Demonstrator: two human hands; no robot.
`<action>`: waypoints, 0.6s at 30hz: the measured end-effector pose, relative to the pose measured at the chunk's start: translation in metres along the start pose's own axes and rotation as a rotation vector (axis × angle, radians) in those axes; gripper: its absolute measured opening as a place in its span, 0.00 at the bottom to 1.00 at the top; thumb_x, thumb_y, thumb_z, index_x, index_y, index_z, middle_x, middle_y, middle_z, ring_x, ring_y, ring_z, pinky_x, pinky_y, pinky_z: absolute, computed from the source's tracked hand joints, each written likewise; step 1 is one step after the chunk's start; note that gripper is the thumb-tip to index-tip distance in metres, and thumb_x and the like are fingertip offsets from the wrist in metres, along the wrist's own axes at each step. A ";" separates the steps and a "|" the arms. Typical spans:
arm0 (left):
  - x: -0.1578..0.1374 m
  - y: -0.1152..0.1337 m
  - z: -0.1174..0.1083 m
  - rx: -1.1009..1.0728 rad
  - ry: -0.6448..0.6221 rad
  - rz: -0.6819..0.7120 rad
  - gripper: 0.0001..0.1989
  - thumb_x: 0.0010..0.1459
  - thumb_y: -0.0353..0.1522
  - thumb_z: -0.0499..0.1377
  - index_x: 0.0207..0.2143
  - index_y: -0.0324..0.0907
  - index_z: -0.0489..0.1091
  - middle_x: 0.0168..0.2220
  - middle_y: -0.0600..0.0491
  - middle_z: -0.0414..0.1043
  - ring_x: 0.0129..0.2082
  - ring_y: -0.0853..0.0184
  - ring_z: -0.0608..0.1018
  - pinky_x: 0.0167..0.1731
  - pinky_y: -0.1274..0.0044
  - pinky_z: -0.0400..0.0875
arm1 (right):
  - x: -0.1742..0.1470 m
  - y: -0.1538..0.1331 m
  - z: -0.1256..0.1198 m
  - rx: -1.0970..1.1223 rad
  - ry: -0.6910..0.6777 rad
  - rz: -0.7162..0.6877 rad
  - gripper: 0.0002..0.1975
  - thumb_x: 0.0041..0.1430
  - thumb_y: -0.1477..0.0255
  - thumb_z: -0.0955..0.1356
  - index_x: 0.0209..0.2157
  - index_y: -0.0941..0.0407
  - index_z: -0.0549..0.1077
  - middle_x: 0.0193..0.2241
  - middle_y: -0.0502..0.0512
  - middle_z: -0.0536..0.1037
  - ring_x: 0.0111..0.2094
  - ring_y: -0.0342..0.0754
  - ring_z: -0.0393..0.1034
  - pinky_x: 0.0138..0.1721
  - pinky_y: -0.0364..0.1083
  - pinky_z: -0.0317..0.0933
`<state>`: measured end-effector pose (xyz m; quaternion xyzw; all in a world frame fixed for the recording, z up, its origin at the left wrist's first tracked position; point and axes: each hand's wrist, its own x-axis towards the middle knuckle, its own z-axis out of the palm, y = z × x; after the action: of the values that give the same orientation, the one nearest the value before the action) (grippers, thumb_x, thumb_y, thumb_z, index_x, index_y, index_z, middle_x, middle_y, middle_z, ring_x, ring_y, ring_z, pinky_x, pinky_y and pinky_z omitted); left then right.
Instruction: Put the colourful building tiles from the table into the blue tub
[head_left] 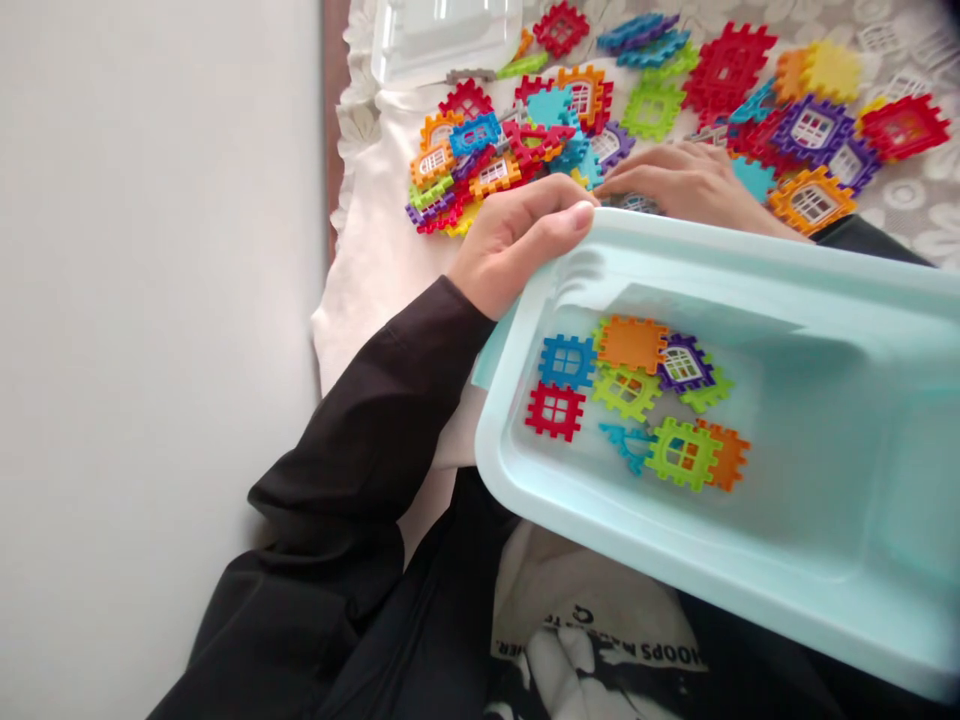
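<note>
Gripping the pale blue bin (750,560) by its ten o'clock rim, the left hand (517,245) tilts it; right hand (686,185) fingers lie flat, unclenched, on loose tiles (652,105) at twelve o'clock on the desk (375,270). Better to keep the bin's lip close.

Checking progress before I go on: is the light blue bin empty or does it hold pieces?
Partly filled. The light blue bin holds a few plastic tiles on its bottom; most of the floor is bare.

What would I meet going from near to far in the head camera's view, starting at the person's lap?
Printed shirt → pale blue bin with a few tiles inside → left hand on the bin's rim → right hand on the tile pile → clear lid.
</note>
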<state>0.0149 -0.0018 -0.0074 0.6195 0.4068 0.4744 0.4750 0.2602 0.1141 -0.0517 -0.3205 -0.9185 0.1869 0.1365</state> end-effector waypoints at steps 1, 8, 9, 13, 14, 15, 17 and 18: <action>0.000 0.000 0.000 0.005 0.001 -0.008 0.21 0.69 0.50 0.62 0.37 0.41 0.77 0.29 0.52 0.67 0.35 0.60 0.78 0.35 0.71 0.75 | 0.001 0.003 0.000 0.017 -0.011 -0.012 0.29 0.71 0.50 0.61 0.59 0.52 0.81 0.61 0.64 0.78 0.63 0.68 0.71 0.66 0.70 0.57; 0.000 -0.006 0.000 0.003 0.023 0.016 0.20 0.69 0.50 0.62 0.37 0.41 0.77 0.30 0.51 0.70 0.35 0.59 0.81 0.34 0.71 0.76 | 0.003 -0.006 -0.001 0.079 0.124 -0.082 0.24 0.65 0.52 0.66 0.40 0.57 0.83 0.45 0.65 0.83 0.47 0.65 0.80 0.51 0.61 0.70; 0.000 -0.006 0.000 0.000 0.028 0.018 0.20 0.69 0.50 0.62 0.37 0.41 0.77 0.30 0.51 0.70 0.35 0.59 0.81 0.33 0.72 0.76 | 0.002 -0.009 -0.001 0.069 0.148 -0.067 0.26 0.66 0.50 0.65 0.39 0.57 0.83 0.45 0.66 0.83 0.47 0.65 0.80 0.51 0.62 0.70; 0.000 -0.006 0.000 -0.025 0.015 0.007 0.21 0.69 0.51 0.61 0.37 0.42 0.77 0.29 0.52 0.69 0.33 0.60 0.80 0.30 0.73 0.74 | -0.001 -0.020 -0.004 -0.054 0.245 0.100 0.46 0.69 0.36 0.56 0.52 0.61 0.85 0.53 0.72 0.81 0.57 0.74 0.76 0.63 0.72 0.62; 0.000 -0.006 0.000 -0.032 0.008 0.003 0.21 0.69 0.51 0.62 0.37 0.42 0.77 0.29 0.51 0.70 0.33 0.60 0.80 0.29 0.73 0.73 | -0.002 -0.023 -0.005 -0.089 0.250 0.144 0.50 0.69 0.34 0.54 0.55 0.62 0.85 0.54 0.73 0.80 0.60 0.76 0.73 0.65 0.74 0.59; 0.000 -0.006 0.000 -0.038 0.004 0.000 0.22 0.68 0.52 0.63 0.37 0.42 0.77 0.29 0.51 0.70 0.32 0.60 0.79 0.29 0.73 0.72 | -0.003 -0.024 -0.006 -0.121 0.242 0.177 0.52 0.68 0.33 0.52 0.55 0.62 0.85 0.54 0.74 0.80 0.61 0.78 0.72 0.65 0.76 0.58; 0.001 -0.007 -0.001 -0.044 -0.001 -0.010 0.22 0.66 0.53 0.64 0.37 0.42 0.78 0.29 0.51 0.71 0.31 0.61 0.77 0.28 0.73 0.70 | -0.004 -0.026 -0.006 -0.149 0.223 0.210 0.52 0.67 0.33 0.52 0.50 0.61 0.87 0.51 0.74 0.80 0.59 0.77 0.73 0.64 0.76 0.58; 0.001 -0.007 -0.001 -0.046 -0.001 -0.015 0.23 0.65 0.53 0.65 0.36 0.41 0.78 0.29 0.51 0.71 0.30 0.63 0.76 0.27 0.74 0.69 | -0.004 -0.025 -0.006 -0.143 0.217 0.209 0.48 0.67 0.35 0.54 0.47 0.60 0.87 0.49 0.73 0.81 0.58 0.76 0.73 0.63 0.76 0.59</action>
<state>0.0137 0.0011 -0.0134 0.6055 0.4001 0.4797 0.4931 0.2516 0.0950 -0.0358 -0.4417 -0.8710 0.0985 0.1913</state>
